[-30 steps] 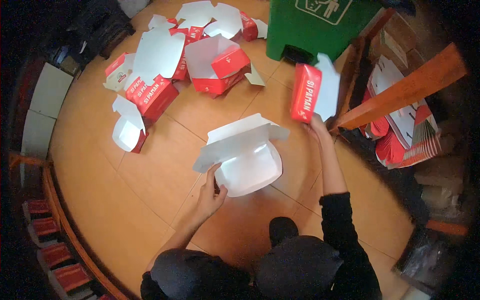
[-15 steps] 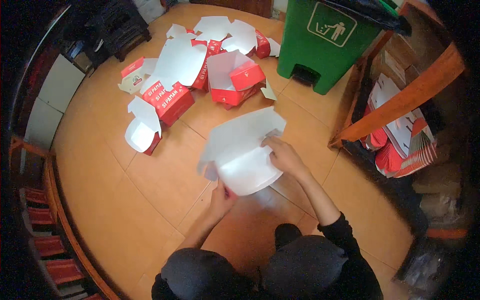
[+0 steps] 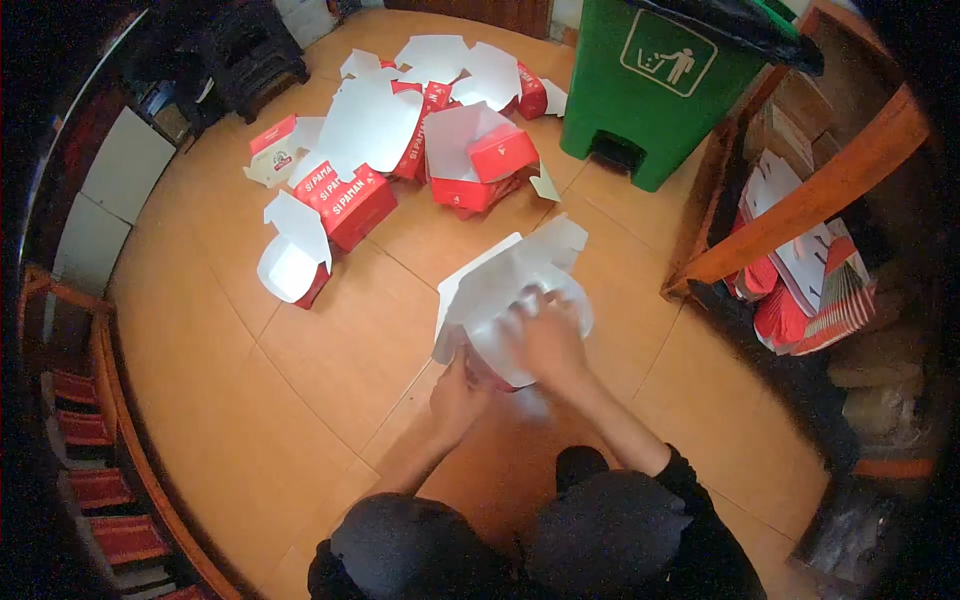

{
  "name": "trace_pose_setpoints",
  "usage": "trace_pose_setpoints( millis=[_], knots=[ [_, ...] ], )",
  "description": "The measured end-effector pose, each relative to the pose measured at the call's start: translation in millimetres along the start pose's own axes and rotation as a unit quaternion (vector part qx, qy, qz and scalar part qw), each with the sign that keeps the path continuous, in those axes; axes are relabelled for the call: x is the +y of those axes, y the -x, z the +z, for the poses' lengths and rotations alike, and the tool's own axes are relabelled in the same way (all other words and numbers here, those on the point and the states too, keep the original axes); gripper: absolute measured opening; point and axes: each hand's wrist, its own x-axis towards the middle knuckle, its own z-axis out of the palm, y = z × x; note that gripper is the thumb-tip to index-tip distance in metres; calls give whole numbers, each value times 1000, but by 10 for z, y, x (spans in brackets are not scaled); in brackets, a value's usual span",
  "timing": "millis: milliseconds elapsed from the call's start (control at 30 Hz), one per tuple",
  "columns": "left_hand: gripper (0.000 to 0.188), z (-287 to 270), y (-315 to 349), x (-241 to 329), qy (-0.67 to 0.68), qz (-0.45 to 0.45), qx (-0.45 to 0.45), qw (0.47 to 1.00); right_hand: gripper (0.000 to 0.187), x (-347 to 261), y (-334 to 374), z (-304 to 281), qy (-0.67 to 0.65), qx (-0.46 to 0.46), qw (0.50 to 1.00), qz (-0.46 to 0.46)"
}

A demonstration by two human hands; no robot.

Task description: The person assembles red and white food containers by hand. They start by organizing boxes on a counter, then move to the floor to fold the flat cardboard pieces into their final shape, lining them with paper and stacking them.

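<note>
A partly folded cardboard takeaway box (image 3: 548,248) is held above the floor in front of my knees, its white inner side facing up and its flaps raised. My left hand (image 3: 462,392) is closed on its near left edge, where a little red outer side shows. Over the white inside, my right hand (image 3: 545,335) bends down against the card. Motion smears its fingers, so their grip cannot be made out.
Several red-and-white folded boxes (image 3: 362,208) lie in a pile on the orange tiled floor (image 3: 300,385). A green pedal bin (image 3: 640,110) stands at the back right. Beside it, flat red-and-white cartons (image 3: 790,285) sit behind an orange wooden bar (image 3: 810,195).
The box in my hands has folded up more steeply, its far panel now standing. My right hand has moved from the right flap to over the inside of the box.
</note>
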Motion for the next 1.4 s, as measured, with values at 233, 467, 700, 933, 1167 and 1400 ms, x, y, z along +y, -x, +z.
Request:
trace_pose_setpoints(
  millis=[233,467,700,933,1167,1400],
  knots=[
    [74,-45,35,98,-20,9,1,1000,23,-450,134,444,-117,-5,992,-37],
    [88,-56,26,62,-21,-3,-32,999,19,-457,97,434,-132,-30,990,-46],
    [97,-38,27,152,5,-63,-78,995,16,-426,31,554,-166,7,984,-67],
    [78,193,-81,-335,104,139,28,984,36,-170,92,461,-145,-24,989,-21],
    [38,-162,-173,-153,236,105,100,961,40,602,52,524,-166,62,959,220],
    [24,-156,-170,-142,144,89,181,969,39,337,126,585,-153,-40,959,233]
  ],
)
